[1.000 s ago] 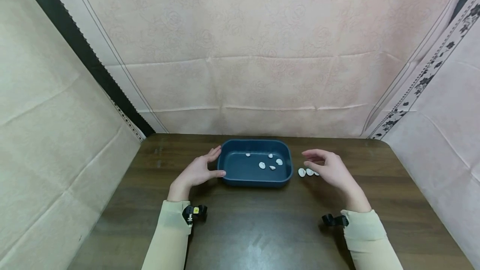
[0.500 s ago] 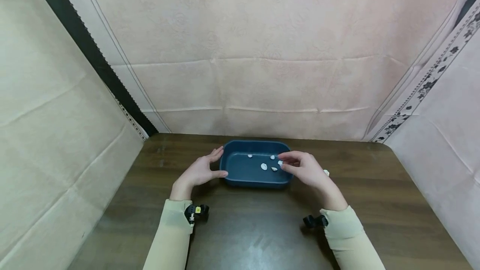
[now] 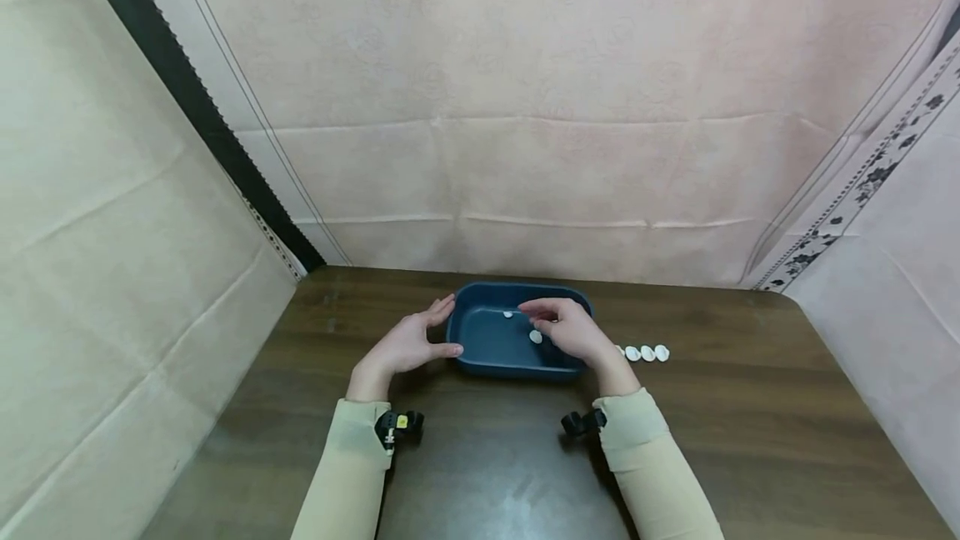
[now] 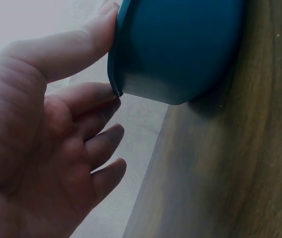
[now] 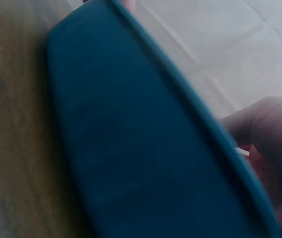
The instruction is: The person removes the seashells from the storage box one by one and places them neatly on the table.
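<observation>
A dark blue rectangular tray (image 3: 487, 348) stands on the table, with small white shell-like pieces inside. Two show plainly, one piece (image 3: 536, 337) near the middle and another (image 3: 507, 314) farther back; my right hand hides part of the floor. At the tray's left end is my left hand (image 3: 408, 344), thumb and forefinger spread and touching the rim (image 4: 112, 64). My right hand (image 3: 566, 330) hovers over the tray's right half, fingers loosely bent, and I see no piece plainly held. In the right wrist view the tray wall (image 5: 121, 124) covers much of that hand.
Right of the tray a row of several similar white pieces (image 3: 648, 353) lies on the brown wooden table (image 3: 480, 448). Pale cloth (image 3: 555, 190) hangs behind the far edge and at both sides. Each wrist carries a small black camera (image 3: 583, 423).
My right hand has moved left from beside the row of white pieces to above the tray, uncovering the row. The left hand stays at the tray's left end. The head view has shifted slightly.
</observation>
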{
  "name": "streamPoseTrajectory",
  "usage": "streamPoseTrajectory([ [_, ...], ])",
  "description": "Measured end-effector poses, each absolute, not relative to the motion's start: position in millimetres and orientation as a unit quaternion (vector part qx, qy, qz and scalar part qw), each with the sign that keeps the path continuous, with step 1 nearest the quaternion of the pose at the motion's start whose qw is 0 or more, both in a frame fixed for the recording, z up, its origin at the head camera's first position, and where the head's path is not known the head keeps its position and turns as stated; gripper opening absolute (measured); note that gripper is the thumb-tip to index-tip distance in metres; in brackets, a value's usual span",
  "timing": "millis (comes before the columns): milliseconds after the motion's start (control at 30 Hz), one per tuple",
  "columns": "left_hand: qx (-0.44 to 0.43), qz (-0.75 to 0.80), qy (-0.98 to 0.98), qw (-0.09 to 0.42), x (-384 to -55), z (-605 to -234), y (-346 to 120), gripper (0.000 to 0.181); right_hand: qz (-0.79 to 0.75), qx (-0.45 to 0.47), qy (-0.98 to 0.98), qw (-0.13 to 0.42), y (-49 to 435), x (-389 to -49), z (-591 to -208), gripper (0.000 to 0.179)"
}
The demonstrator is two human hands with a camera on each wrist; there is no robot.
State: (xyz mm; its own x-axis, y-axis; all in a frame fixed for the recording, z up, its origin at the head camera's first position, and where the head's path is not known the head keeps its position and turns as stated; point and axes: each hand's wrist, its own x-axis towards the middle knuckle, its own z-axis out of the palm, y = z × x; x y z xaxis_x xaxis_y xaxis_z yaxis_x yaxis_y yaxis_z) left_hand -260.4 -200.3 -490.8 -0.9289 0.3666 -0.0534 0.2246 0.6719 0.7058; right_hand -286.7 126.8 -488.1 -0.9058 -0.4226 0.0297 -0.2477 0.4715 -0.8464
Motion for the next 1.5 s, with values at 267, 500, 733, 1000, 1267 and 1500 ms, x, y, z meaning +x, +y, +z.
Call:
streamPoseTrajectory([
  [267, 0.157, 0.375, 0.909, 0.093, -259, -492, -200, 0.088, -0.476, -0.175, 0.857, 0.097, 127, -292, -497, 0.037],
  [500, 0.161, 0.375, 0.908, 0.094, -261, -492, -200, 0.088, -0.431, -0.192, 0.874, 0.113, 125, -292, -496, 0.038],
  [733, 0.159, 0.373, 0.909, 0.097, -262, -490, -200, 0.088, -0.419, -0.209, 0.873, 0.136, 125, -293, -498, 0.042],
  [1000, 0.167, 0.377, 0.905, 0.105, -262, -489, -201, 0.09, -0.404, -0.209, 0.881, 0.129, 121, -291, -499, 0.046],
  [1267, 0.165, 0.374, 0.907, 0.104, -262, -489, -200, 0.089, -0.345, -0.193, 0.912, 0.107, 114, -289, -498, 0.037],
  [1500, 0.167, 0.369, 0.909, 0.101, -263, -489, -200, 0.09, -0.321, -0.194, 0.922, 0.097, 112, -288, -499, 0.03],
])
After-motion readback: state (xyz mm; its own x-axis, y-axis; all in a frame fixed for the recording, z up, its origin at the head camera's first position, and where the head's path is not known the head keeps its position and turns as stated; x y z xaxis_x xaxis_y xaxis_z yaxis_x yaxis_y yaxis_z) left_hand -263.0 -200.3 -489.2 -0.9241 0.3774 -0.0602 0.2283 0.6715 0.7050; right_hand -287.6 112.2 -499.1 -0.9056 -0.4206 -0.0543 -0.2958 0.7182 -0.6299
